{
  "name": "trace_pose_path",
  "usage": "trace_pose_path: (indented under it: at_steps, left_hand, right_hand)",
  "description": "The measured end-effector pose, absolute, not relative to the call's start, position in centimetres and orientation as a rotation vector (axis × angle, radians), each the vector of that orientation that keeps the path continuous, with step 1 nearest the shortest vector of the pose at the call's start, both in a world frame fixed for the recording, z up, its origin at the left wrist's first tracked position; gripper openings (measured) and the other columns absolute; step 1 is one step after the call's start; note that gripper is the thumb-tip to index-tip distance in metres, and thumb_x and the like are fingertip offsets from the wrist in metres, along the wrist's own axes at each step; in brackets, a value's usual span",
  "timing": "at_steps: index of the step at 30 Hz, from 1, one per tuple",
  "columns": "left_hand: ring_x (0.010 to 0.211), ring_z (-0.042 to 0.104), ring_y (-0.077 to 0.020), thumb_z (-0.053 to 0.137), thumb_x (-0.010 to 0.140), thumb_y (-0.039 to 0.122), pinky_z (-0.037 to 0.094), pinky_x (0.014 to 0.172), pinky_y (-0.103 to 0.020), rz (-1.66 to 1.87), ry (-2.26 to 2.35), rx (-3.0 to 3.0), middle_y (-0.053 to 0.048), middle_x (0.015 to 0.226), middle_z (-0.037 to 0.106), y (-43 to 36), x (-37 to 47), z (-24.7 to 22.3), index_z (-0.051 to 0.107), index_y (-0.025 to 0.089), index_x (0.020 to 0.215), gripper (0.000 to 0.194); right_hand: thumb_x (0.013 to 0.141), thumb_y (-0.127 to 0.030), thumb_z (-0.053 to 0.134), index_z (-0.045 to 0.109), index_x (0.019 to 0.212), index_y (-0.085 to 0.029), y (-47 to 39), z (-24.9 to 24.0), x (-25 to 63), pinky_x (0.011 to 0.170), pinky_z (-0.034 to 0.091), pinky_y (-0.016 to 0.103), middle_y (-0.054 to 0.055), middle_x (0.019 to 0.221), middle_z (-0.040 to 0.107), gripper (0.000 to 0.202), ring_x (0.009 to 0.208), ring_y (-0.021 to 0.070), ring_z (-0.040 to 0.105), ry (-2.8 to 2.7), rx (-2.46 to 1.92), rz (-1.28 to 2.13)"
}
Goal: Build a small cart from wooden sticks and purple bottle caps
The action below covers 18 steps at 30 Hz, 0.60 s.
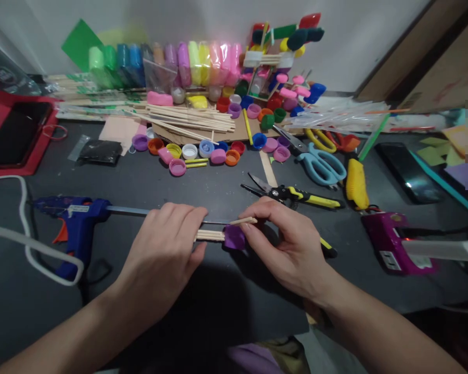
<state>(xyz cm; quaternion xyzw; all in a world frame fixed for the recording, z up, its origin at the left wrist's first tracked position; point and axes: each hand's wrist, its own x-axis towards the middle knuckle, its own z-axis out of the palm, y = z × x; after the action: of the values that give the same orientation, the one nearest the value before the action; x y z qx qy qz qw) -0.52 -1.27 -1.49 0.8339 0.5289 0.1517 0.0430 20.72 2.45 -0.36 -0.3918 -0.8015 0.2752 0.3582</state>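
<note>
In the centre, my left hand (167,246) is closed over a bundle of thin wooden sticks (210,236), whose right ends show beyond the fingers. Those ends meet a small purple piece (234,237) lying between my hands. My right hand (288,241) pinches a short wooden stick (243,221) between thumb and fingertips, just above the purple piece. A thin rod runs from under my left fingers toward the short stick. The far end of the bundle is hidden beneath my left hand.
A blue glue gun (80,226) lies left, with a white cable (25,234). Black-yellow pliers (296,195), blue scissors (322,165) and a purple device (398,242) are at the right. Behind stand bottle caps (189,151), wooden sticks (195,120) and coloured clay packs (184,63).
</note>
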Motion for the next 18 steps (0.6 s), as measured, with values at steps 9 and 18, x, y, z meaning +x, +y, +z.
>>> trace_pose_path:
  at_steps: [9, 18]
  left_hand:
    - [0.08, 0.059, -0.0275, 0.057, 0.09, 0.02, 0.04, 0.068, -0.038, 0.449, 1.736, 2.574, -0.007, 0.09, 0.066, -1.4, -0.2, -1.2, 0.057, 0.016, 0.111, 0.021]
    - [0.078, 0.063, -0.0191, 0.064, 0.087, 0.053, 0.042, 0.065, -0.03, 0.441, 1.506, 2.049, 0.001, 0.096, 0.067, -3.1, 0.3, 0.1, 0.044, 0.026, 0.129, 0.054]
  right_hand:
    - [0.093, -0.02, 0.059, 0.066, 0.09, -0.017, 1.5, -0.3, 20.8, 0.057, 0.043, 0.023, -0.001, 0.069, 0.07, 0.008, 0.056, 0.0105, 0.061, -2.237, -1.034, 0.738]
    - [0.095, -0.021, 0.057, 0.069, 0.092, -0.014, 2.6, -1.2, 20.6, 0.064, 0.045, 0.025, 0.003, 0.078, 0.07, 0.014, 0.069, 0.0142, 0.064, -2.223, -1.122, 0.755]
